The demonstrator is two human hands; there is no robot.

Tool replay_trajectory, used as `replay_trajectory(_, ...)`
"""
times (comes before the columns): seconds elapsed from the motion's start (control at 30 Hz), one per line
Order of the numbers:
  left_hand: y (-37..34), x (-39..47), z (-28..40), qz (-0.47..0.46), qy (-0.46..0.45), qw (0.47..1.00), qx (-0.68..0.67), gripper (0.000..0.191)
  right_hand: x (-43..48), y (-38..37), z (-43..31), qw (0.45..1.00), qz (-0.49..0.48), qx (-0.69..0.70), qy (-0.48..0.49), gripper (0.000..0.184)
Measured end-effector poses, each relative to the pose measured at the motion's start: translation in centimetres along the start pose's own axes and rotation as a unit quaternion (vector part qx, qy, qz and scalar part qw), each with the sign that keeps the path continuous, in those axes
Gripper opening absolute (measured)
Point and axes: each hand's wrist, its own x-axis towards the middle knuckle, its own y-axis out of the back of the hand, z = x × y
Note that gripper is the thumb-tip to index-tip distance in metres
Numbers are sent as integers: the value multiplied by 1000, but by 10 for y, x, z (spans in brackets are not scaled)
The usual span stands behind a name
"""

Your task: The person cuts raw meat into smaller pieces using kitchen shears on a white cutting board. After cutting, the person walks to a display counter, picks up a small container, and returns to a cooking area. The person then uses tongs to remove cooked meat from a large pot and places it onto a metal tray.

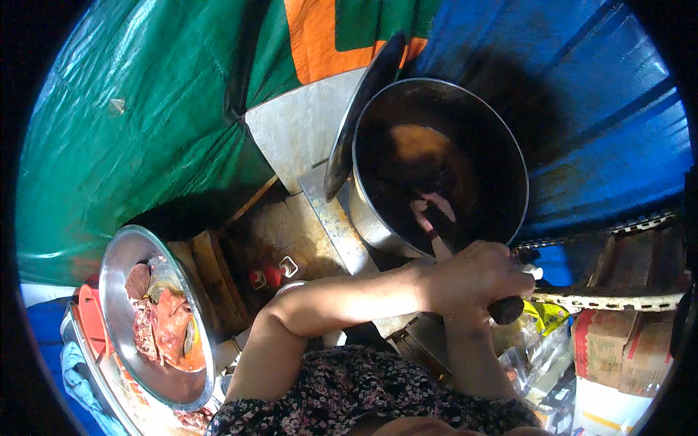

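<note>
My left hand (482, 272) is shut around the shaft of a long-handled utensil (441, 248), with a dark rounded end (506, 310) sticking out below the fist. The shaft slants down into a tall metal pot (371, 220), where its pinkish lower end (428, 210) lies in shade and its shape is unclear. My right forearm (471, 349) rises to pass behind my left wrist; the right hand is hidden there, so its grip cannot be made out. Inside the pot is dark liquid with a brown lit patch (420, 141).
A round metal lid (357, 125) leans against the pot's left side. A steel basin (128, 338) at left holds raw meat (172, 321). Green tarp (142, 136) and blue tarp (589, 125) hang behind. Perforated metal shelving (605, 301) and cardboard boxes (605, 349) stand at right.
</note>
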Motion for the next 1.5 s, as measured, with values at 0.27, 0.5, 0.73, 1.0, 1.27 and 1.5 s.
replay_trajectory(0.27,-18,19,57,-48,-19,998,23,14,-62,-33,1,994,-65,33,-84,17)
replay_trajectory(0.5,-29,21,95,-75,-36,996,24,16,-97,-50,0,964,-230,-79,-110,25)
replay_trajectory(0.73,-48,9,126,-138,-104,985,12,39,-132,-72,28,999,-14,43,23,31)
replay_trajectory(1.0,-73,-31,187,-98,-149,984,15,14,-169,-73,60,998,-53,15,31,27)
replay_trajectory(1.27,-81,-85,270,-128,-180,975,35,20,-241,-76,129,973,-22,-183,137,25)
replay_trajectory(1.5,-73,-111,314,-119,-172,977,50,30,-264,-101,169,970,-26,-216,109,18)
